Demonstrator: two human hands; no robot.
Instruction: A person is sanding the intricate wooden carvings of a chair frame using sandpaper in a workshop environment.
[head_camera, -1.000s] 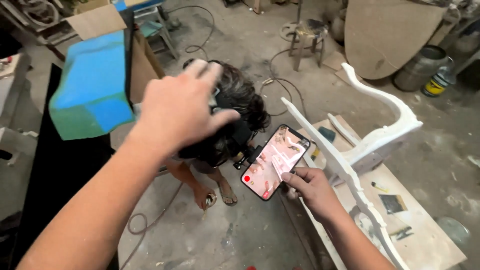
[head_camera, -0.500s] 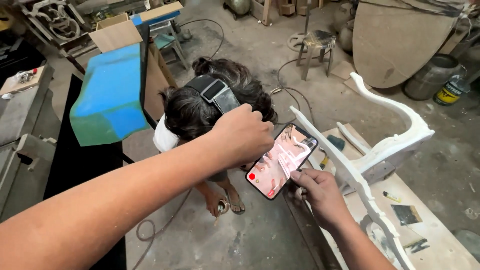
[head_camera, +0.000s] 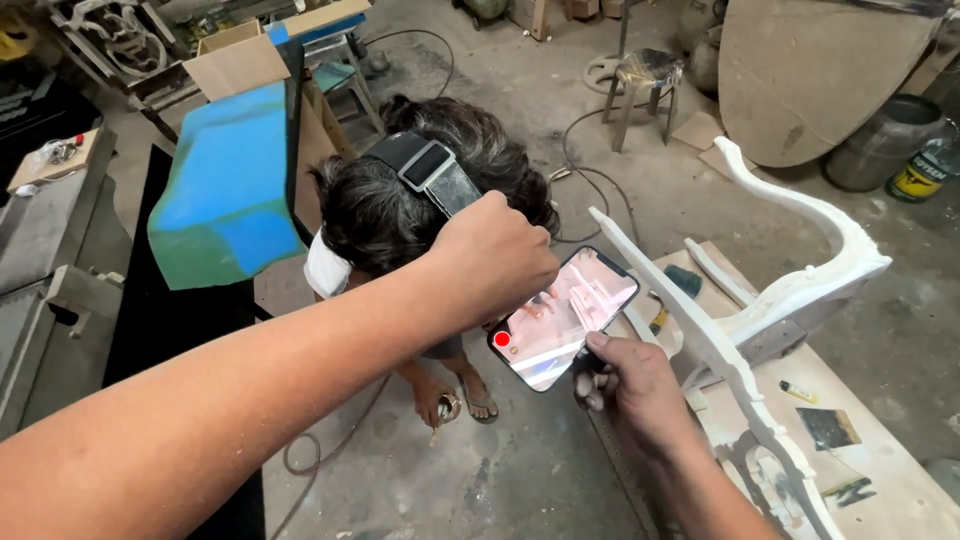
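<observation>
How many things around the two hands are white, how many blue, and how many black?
White: 2, the carved chair frame and the cloth at the other person's neck.
Blue: 1, the blue block.
Black: 2, the phone at the right hand, and the head strap by the left hand.
Total: 5

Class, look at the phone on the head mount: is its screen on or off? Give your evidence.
On. The phone has a lit screen showing a pale camera image with a red round button at its lower corner. The right hand touches its edge.
</observation>
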